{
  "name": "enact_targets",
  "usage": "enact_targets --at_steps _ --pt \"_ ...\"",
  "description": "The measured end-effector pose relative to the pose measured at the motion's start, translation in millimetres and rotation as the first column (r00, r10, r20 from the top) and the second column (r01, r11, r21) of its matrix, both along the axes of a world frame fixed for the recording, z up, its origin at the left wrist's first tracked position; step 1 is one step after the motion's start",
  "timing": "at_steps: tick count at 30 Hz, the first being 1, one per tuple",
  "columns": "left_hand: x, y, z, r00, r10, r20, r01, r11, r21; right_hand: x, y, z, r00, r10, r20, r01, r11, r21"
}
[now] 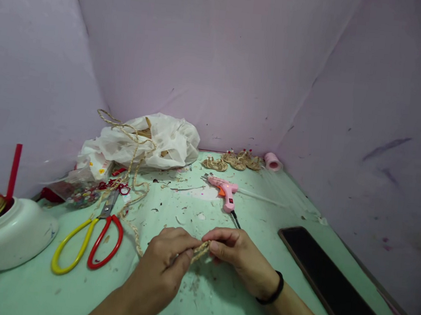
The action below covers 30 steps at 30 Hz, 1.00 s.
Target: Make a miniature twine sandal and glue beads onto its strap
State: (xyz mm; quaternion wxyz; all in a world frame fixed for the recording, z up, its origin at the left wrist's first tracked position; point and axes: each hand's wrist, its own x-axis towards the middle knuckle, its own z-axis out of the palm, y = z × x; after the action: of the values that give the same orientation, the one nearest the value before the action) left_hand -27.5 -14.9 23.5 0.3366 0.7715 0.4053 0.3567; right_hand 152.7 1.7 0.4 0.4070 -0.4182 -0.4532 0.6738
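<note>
A braided straw cord (200,250) is pinched between my two hands above the green tabletop. My left hand (169,261) closes its thumb and fingers on one part of it. With thumb and fingertips, my right hand (236,255) grips the other end; a black band circles that wrist. From my left hand the cord's long tail runs back across the table to a white plastic bag (176,144). Beyond my right hand lies a pink glue gun (225,189) with a clear glue stick in its back. Scissors (102,236) with one yellow and one red handle lie left of my left hand.
Several coiled straw pieces with pins (236,161) sit at the back beside a pink thread spool (272,162). A dark flat slab (336,286) lies at right. A white pot-like container (18,232) and a bag of beads (82,191) stand left. Pale walls enclose the table.
</note>
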Motion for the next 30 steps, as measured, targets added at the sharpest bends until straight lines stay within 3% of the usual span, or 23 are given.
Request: enact_targets --at_steps 8,16,25,30 --pt "-5.0 7.9 7.3 0.999 -0.008 0.047 0.016 0.982 -0.186 0.7 -0.8 -3.8 0.998 -0.027 -0.064 0.026 1.000 -0.005" --pt "-4.2 3.9 4.1 0.999 -0.007 -0.053 0.007 1.000 -0.009 -2.6 -2.9 -3.3 0.994 -0.084 -0.076 0.085 0.996 0.005" --pt "-0.4 -1.8 8.7 0.992 0.011 -0.123 -0.003 0.998 0.068 -10.4 -5.7 -1.4 0.970 -0.242 0.024 0.236 0.960 0.150" --pt "5.7 -4.6 0.3 0.974 0.129 -0.185 -0.115 0.990 0.081 -12.7 -10.8 -1.1 0.930 -0.327 0.166 0.280 0.926 0.255"
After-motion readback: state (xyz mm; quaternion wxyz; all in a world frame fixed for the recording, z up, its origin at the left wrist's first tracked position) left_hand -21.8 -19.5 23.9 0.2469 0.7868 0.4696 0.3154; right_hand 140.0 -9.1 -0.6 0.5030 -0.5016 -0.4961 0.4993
